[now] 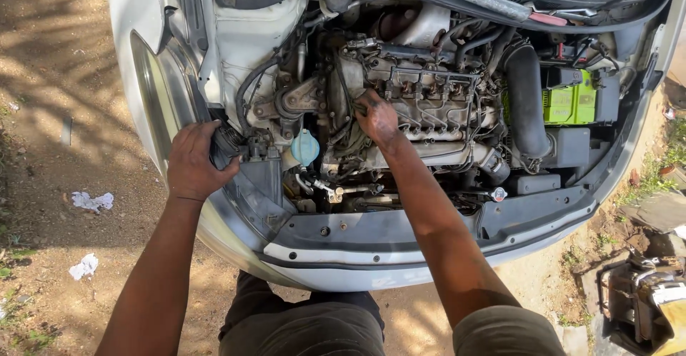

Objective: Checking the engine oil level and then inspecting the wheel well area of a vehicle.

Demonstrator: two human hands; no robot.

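Both hands' fingertips seemingly engine-hidden [421,99]

The left hand [191,162] curls in a loose grip with arm outstretched, while the right hand [376,117] reaches farther forward, fingers bent downward.

A green battery [569,103], blue cap [305,147], and paper scraps [93,200].

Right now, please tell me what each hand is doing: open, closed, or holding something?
Left hand: closed around a black part at the bay edge.
Right hand: on the engine, fingers bent; whether it holds anything cannot be told.
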